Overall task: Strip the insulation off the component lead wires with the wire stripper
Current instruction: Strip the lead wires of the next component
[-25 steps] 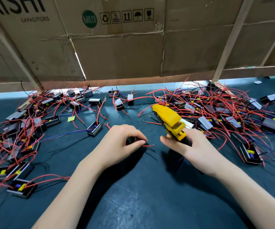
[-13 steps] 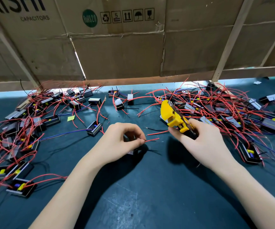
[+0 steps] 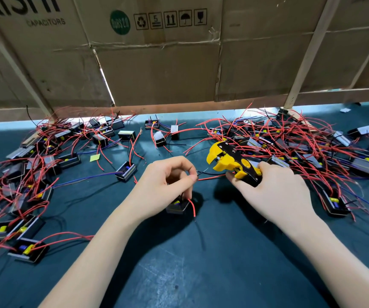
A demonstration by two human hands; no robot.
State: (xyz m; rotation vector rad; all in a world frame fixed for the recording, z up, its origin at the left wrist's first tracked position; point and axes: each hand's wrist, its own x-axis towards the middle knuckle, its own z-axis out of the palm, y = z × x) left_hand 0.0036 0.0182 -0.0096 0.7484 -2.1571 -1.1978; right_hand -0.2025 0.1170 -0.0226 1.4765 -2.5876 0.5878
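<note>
Red lead wires still sprawl over most of your desk (image 3: pixel 201 263), so judging by the piles, the bulk of the job looks to be ahead of you: a dense heap of components (image 3: pixel 301 141) lies to your right behind the tool, and another spread (image 3: pixel 34 170) fans out on your left, though you cannot tell from here which of those leads are already bared. Your left hand (image 3: pixel 168 183) pinches a red lead wire (image 3: pixel 210 178) between thumb and forefinger, with its black component (image 3: pixel 177 206) lying on the desk directly under that hand. Your right hand (image 3: pixel 274 192) is wrapped around the handles of the yellow wire stripper (image 3: pixel 228 160), whose jaws stand apart and point left toward the pinched wire. The wire's free end runs rightward and passes just below the tool's head, not yet between the jaws, so this lead probably still needs seating before you squeeze.
</note>
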